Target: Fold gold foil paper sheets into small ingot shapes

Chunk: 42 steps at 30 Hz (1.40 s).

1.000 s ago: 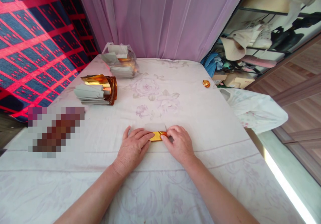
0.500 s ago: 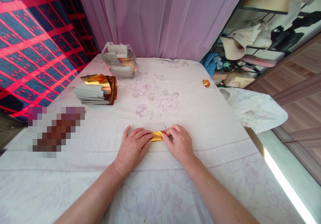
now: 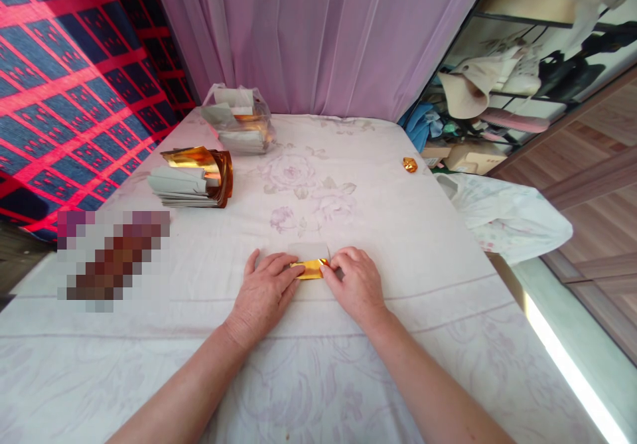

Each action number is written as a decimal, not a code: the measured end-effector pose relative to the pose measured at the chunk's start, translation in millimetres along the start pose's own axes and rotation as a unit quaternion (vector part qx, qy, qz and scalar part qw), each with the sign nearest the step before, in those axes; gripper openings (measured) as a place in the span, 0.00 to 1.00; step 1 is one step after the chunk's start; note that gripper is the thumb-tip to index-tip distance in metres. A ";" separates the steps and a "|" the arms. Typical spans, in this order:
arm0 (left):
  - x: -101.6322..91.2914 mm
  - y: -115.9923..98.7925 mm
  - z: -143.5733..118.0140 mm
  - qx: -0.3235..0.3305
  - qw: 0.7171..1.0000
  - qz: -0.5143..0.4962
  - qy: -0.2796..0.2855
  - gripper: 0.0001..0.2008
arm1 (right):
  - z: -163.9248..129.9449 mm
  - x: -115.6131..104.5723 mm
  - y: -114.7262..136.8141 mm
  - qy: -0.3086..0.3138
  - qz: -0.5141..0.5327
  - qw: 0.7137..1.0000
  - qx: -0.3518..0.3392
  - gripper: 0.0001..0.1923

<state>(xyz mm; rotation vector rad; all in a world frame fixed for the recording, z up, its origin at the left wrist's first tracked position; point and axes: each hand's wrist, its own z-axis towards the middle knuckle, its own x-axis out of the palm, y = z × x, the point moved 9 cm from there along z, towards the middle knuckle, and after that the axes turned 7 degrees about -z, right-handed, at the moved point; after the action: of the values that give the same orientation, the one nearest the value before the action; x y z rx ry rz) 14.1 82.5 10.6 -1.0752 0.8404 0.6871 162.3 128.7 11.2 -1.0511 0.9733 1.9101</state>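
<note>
A small sheet of gold foil paper (image 3: pixel 311 269) lies folded on the tablecloth, its gold strip towards me and a pale grey flap (image 3: pixel 307 251) beyond. My left hand (image 3: pixel 266 287) holds its left end down, index finger and thumb at the strip and the little finger spread away. At the right end, my right hand (image 3: pixel 357 283) has its thumb on the gold strip and its other fingers curled in, gripping the paper. Both ends of the sheet are partly hidden under my fingers.
A stack of grey-and-gold paper (image 3: pixel 192 185) stands at the left, with a clear bag (image 3: pixel 243 122) of similar paper behind. One folded gold piece (image 3: pixel 409 164) sits near the right edge. A pixelated patch (image 3: pixel 114 258) covers something at left. A white bag (image 3: pixel 512 215) hangs beyond the right edge.
Slightly more of the gold strip shows beside my left fingers, and its surface looks flatter. Both hands stay almost in place.
</note>
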 end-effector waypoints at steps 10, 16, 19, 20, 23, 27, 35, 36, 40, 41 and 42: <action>16.9 -37.6 -12.2 0.062 0.994 0.084 0.004 0.18 | 0.3 0.5 0.6 0.004 -0.012 1.000 0.001 0.10; 22.4 -40.5 -15.6 0.060 0.995 0.083 0.013 0.19 | 0.2 -0.5 0.9 -0.002 -0.007 1.000 -0.002 0.10; 22.9 -39.1 -15.5 0.054 0.995 0.082 0.014 0.20 | 0.2 -0.2 0.6 0.000 -0.007 1.000 0.000 0.10; 23.4 -38.6 -15.5 0.053 0.995 0.082 0.015 0.20 | 0.2 -0.2 0.7 0.001 -0.007 1.000 0.000 0.10; 25.5 -37.7 -15.7 0.051 0.995 0.083 0.022 0.20 | 0.2 -0.2 0.7 0.003 -0.007 1.000 0.001 0.10; 26.6 -36.7 -16.3 0.050 0.995 0.082 0.024 0.21 | 0.1 0.0 0.2 0.006 -0.008 1.000 0.002 0.10; 25.2 -37.3 -16.8 0.058 0.994 0.088 0.008 0.21 | 0.1 0.6 0.1 0.010 -0.009 1.000 0.002 0.09; 25.2 -37.4 -16.7 0.058 0.994 0.093 0.007 0.21 | 0.2 0.7 0.0 0.011 -0.011 1.000 0.003 0.09; 25.8 -37.4 -16.2 0.059 0.992 0.109 0.012 0.21 | 0.6 0.2 0.0 0.011 -0.012 1.000 0.005 0.09; 26.0 -37.4 -16.2 0.059 0.992 0.111 0.013 0.21 | 0.6 0.0 0.0 0.010 -0.012 1.000 0.005 0.09; 26.1 -37.5 -16.2 0.060 0.992 0.113 0.014 0.21 | 0.6 -0.1 0.0 0.010 -0.012 1.000 0.006 0.09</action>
<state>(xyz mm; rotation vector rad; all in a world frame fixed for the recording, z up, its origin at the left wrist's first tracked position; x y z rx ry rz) 54.3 56.8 1.9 -0.8911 1.0245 0.8018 162.1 129.2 11.5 -1.0714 0.9773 1.8768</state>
